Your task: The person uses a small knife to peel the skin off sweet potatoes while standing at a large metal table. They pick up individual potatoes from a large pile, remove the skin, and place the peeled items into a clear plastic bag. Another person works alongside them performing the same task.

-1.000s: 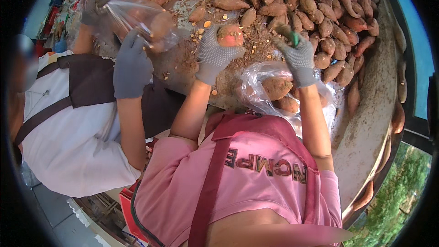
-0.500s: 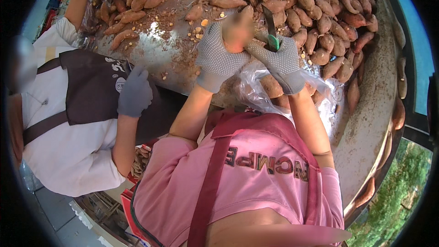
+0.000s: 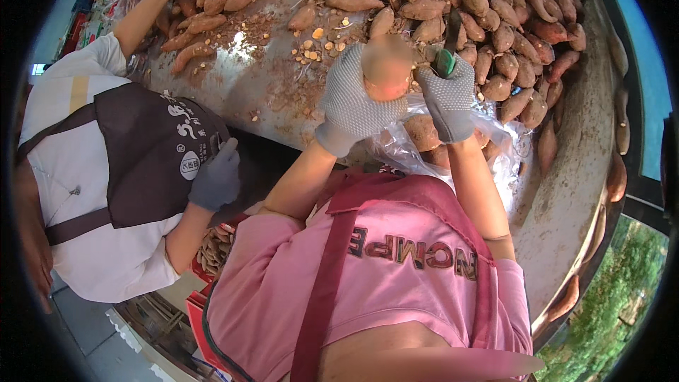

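My left hand (image 3: 348, 102), in a grey dotted glove, is closed around a sweet potato (image 3: 387, 87). Its upper part is blurred. Just to the right, my right hand (image 3: 450, 102) wears a matching glove and grips a knife (image 3: 445, 62) by its green handle, the dark blade pointing away from me. A small gap separates this hand from the sweet potato. Below both hands, close to my apron, lies a clear plastic bag (image 3: 503, 159) with several sweet potatoes (image 3: 422, 132) in it.
A large heap of sweet potatoes (image 3: 506, 42) covers the far right of the metal table (image 3: 272, 92). Small cut slices (image 3: 317, 48) and dirt lie across its middle. On my left a co-worker in a dark apron (image 3: 152, 148) stands close, one gloved hand (image 3: 216, 178) by the table edge.
My right hand and the knife have drawn away from the sweet potato, the blade now more upright. My left hand has shifted slightly right with the sweet potato. The co-worker's near hand has moved lower.
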The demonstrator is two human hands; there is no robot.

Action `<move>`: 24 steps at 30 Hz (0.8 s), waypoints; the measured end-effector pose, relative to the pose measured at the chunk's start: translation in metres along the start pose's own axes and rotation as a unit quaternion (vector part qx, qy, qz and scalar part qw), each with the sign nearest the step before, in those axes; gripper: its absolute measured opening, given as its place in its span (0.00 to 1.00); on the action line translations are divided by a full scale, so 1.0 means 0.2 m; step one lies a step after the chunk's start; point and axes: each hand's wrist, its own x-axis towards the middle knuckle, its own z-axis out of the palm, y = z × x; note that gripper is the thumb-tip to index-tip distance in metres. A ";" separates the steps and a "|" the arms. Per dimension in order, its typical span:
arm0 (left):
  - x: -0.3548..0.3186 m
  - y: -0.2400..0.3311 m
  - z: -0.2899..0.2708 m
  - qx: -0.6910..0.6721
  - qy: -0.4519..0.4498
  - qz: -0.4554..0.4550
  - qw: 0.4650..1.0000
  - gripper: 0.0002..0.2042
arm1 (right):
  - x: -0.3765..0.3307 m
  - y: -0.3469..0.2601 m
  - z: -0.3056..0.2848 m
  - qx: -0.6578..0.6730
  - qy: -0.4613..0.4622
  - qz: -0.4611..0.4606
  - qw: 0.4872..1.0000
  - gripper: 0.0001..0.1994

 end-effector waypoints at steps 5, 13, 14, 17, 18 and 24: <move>0.04 -0.03 -0.05 -0.011 0.007 -0.025 1.000 0.24 | -0.01 -0.12 -0.02 0.115 -0.042 0.051 0.991 0.10; 0.04 -0.07 -0.03 0.063 -0.005 0.006 0.998 0.26 | 0.00 -0.13 -0.01 -0.080 -0.009 -0.140 0.987 0.12; 0.05 -0.07 -0.03 0.050 -0.009 -0.008 0.999 0.26 | 0.00 -0.13 0.00 -0.054 -0.004 -0.125 0.991 0.12; 0.10 -0.03 -0.05 -0.071 -0.061 -0.051 0.994 0.29 | 0.00 -0.10 -0.02 0.021 -0.031 -0.051 0.998 0.13; 0.10 -0.04 -0.06 -0.182 -0.080 -0.142 0.970 0.29 | 0.01 -0.09 -0.02 0.046 -0.047 -0.021 0.998 0.13; 0.06 -0.10 -0.10 -0.501 -0.088 -0.394 0.766 0.27 | 0.06 -0.10 -0.07 0.253 -0.039 0.170 0.952 0.08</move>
